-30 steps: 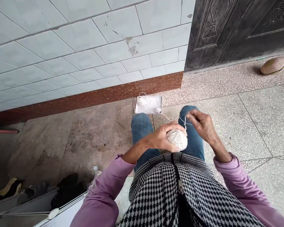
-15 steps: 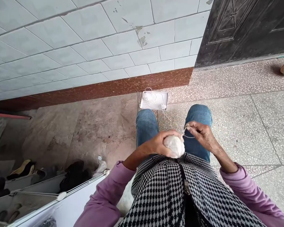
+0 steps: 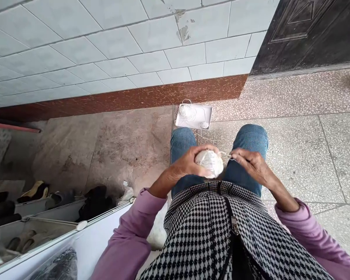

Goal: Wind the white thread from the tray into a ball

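Head view: left hand (image 3: 189, 165) cups yarn ball (image 3: 209, 163); right hand (image 3: 251, 165) pinches strand (image 3: 226, 155).

We found open floor (image 3: 323, 155) to our right, nothing standing on it up to the dark door (image 3: 309, 35). Ahead, a white tray (image 3: 207, 112) of loose thread sat against the tiled wall (image 3: 105, 50), just beyond our knees (image 3: 251, 136). Between the knees ran a narrow gap, crossed by a thread (image 3: 210, 138). To our left, bare stained floor lay ahead, but nearer us a shoe rack (image 3: 46, 221) with shoes (image 3: 35, 190) blocked passage.
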Tool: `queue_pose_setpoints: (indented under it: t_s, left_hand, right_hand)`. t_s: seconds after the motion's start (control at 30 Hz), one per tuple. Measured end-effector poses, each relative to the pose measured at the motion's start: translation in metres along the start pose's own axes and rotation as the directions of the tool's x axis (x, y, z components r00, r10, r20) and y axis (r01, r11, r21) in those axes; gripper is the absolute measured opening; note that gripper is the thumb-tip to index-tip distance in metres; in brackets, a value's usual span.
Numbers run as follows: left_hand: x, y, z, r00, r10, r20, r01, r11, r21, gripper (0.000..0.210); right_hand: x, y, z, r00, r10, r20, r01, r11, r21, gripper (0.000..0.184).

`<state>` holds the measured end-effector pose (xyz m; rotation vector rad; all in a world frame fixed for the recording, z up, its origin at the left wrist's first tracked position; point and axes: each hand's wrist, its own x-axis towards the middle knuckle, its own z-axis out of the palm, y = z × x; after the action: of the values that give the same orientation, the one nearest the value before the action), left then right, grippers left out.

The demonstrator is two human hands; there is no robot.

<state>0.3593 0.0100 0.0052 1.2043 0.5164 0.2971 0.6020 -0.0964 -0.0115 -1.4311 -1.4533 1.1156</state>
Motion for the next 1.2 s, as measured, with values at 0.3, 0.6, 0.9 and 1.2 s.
queue_pose_setpoints:
  t_s: [0.3, 0.6, 0.9, 1.2]
  left_hand:
    - [0.011, -0.016, 0.002, 1.000, -0.001, -0.022, 0.007, 0.958, 0.286, 0.053]
    - [-0.009, 0.000, -0.012, 0.999, -0.045, -0.025, 0.041, 0.992, -0.117, 0.054]
    - [0.007, -0.015, 0.015, 0.996, -0.022, 0.082, -0.006, 0.944, 0.329, 0.049]
    - [-0.013, -0.005, -0.016, 0.977, -0.195, 0.089, 0.193, 0.981, 0.032, 0.055]
  right_hand:
    - [-0.005, -0.039, -0.009, 0.997, -0.053, -0.059, 0.069, 0.948, 0.311, 0.041]
    - [-0.015, 0.003, -0.015, 0.997, 0.013, 0.077, -0.019, 0.997, 0.076, 0.046]
    - [-0.005, -0.015, -0.013, 0.972, 0.091, -0.217, -0.010, 0.938, 0.346, 0.052]
    - [-0.002, 0.022, -0.038, 0.957, 0.198, -0.212, -0.160, 0.970, 0.183, 0.069]
